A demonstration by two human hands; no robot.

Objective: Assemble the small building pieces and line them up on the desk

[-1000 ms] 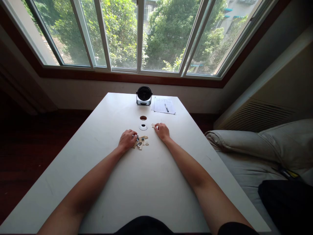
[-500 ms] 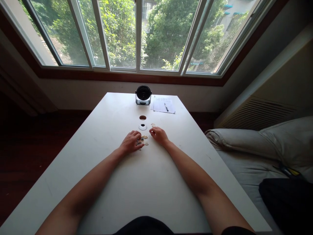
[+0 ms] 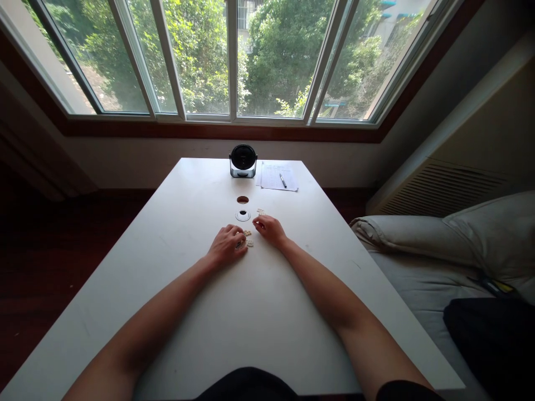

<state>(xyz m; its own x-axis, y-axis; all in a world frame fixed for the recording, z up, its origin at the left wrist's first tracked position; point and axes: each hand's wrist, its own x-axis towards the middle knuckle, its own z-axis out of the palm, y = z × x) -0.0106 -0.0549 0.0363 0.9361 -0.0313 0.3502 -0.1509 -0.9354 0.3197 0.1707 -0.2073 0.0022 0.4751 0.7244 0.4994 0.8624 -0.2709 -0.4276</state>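
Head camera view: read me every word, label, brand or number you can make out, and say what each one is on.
No text can be read clearly in this view.
The sheet of paper carries lines of writing or print, too small to read.
The pen, the round black-and-silver desk device and the small tan plastic bricks show no legible marks.

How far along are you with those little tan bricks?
Seemingly done: one tan brick sits apart near the round grommet. In hand: the left hand covers some pieces. Left: a tan brick and another lie loose. The right hand looks empty.
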